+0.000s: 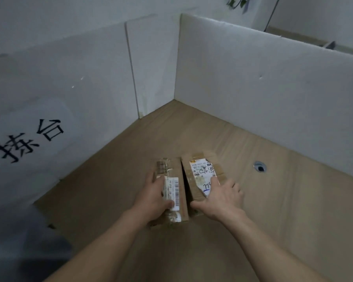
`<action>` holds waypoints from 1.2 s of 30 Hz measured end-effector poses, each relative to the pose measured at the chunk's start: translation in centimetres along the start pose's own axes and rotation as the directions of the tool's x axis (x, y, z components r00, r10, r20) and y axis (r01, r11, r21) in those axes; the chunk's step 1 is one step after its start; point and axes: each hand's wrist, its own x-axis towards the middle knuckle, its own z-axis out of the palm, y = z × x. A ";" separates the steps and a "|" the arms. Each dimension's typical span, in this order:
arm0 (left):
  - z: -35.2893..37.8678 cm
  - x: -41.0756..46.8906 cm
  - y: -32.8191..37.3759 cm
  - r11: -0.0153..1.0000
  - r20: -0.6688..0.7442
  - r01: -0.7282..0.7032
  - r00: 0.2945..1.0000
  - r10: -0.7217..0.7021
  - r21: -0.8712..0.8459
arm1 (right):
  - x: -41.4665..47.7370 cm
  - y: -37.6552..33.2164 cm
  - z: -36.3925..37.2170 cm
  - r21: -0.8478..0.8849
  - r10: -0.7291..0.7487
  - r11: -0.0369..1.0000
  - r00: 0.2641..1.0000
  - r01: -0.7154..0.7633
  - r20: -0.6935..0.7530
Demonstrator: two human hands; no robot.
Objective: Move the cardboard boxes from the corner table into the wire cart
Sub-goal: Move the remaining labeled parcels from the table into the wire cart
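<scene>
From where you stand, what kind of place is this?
Probably a parcel sorting station. A left cardboard box and a right cardboard box, both taped and bearing shipping labels, lie on a cardboard-covered corner table walled by white panels, one carrying large printed Chinese characters.

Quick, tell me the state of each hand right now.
Left hand: closed round the left cardboard box, thumb on its barcode label.
Right hand: closed on the right cardboard box, fingers over its top, thumb at its near edge.
</scene>
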 end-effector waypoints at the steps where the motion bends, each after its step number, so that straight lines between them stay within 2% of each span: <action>1: 0.7 -1.1 0.4 1.000 0.001 -0.003 1.000 0.003 -0.005 | -1.1 0.9 0.4 -0.006 0.003 1.000 1.000 -0.003 0.002; 12: 5.0 -9.4 1.4 0.998 0.001 0.047 0.999 -0.047 -0.038 | -8.8 5.5 3.2 -0.020 -0.011 1.000 1.000 0.012 0.018; 15: 4.8 -9.8 1.5 0.995 0.006 0.068 0.998 -0.068 -0.074 | -8.8 6.2 3.4 0.122 0.000 0.992 1.000 -0.003 0.025; 17: 4.5 -9.9 1.3 0.984 -0.013 0.108 0.994 -0.111 -0.140 | -8.4 6.8 3.6 0.310 0.024 0.950 1.000 -0.027 0.013; 20: 4.1 -9.8 0.3 0.942 -0.051 0.193 0.975 -0.215 -0.276 | -7.3 8.0 4.1 0.608 0.116 0.786 0.993 -0.111 0.030; 22: 4.1 -9.9 -0.7 0.875 0.029 0.255 0.963 -0.267 -0.413 | -6.5 8.6 4.6 0.696 0.149 0.696 0.984 -0.177 0.101; 24: 4.1 -10.0 -1.8 0.777 0.143 0.307 0.951 -0.275 -0.550 | -6.2 8.7 5.3 0.779 0.150 0.595 0.979 -0.198 0.135; 26: 3.9 -9.8 -2.8 0.688 0.198 0.331 0.943 -0.268 -0.646 | -6.1 8.5 6.0 0.851 0.139 0.476 0.974 -0.223 0.178; 29: 3.7 -9.6 -4.0 0.598 0.273 0.350 0.937 -0.219 -0.721 | -6.4 8.4 7.2 0.927 0.054 0.211 0.950 -0.311 0.307; 32: 3.4 -9.6 -4.8 0.572 0.300 0.336 0.940 -0.160 -0.748 | -6.7 8.1 7.9 0.934 -0.028 -0.063 0.936 -0.352 0.351; 34: 2.9 -9.4 -5.3 0.545 0.309 0.324 0.943 -0.122 -0.774 | -6.8 8.0 7.8 0.931 -0.067 -0.131 0.940 -0.341 0.335; 36: 2.2 -9.4 -5.5 0.523 0.324 0.320 0.942 -0.088 -0.790 | -6.8 7.9 7.3 0.940 -0.103 -0.117 0.945 -0.321 0.310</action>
